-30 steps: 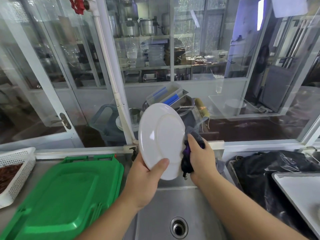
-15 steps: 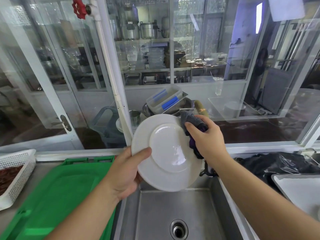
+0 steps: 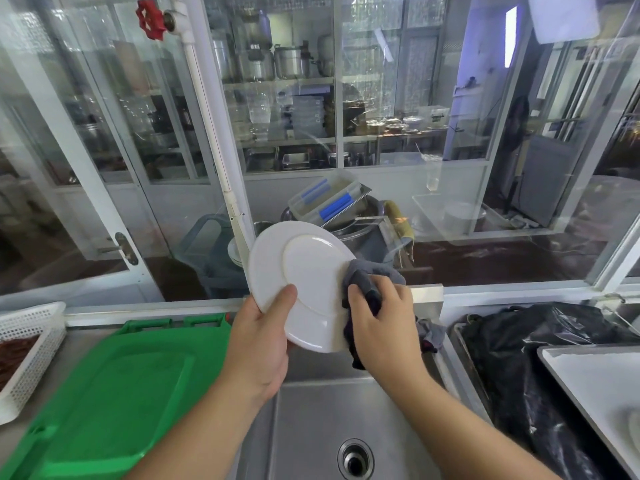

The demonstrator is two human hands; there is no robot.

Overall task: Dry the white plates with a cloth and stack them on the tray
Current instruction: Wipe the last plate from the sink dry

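Note:
A white plate is held tilted above the steel sink, its underside with the foot ring facing me. My left hand grips its lower left rim, thumb on the near face. My right hand holds a grey and purple cloth against the plate's right edge. The white tray lies at the far right, and a plate's edge shows on it at the frame border.
Green plastic trays are stacked left of the sink. A white mesh basket stands at the far left. A black plastic bag lies between sink and tray. Behind the glass window are stacked pans and containers.
The plate has turned and tilted in my left hand. My right hand with the cloth has slid from the plate's upper right edge down to its right side.

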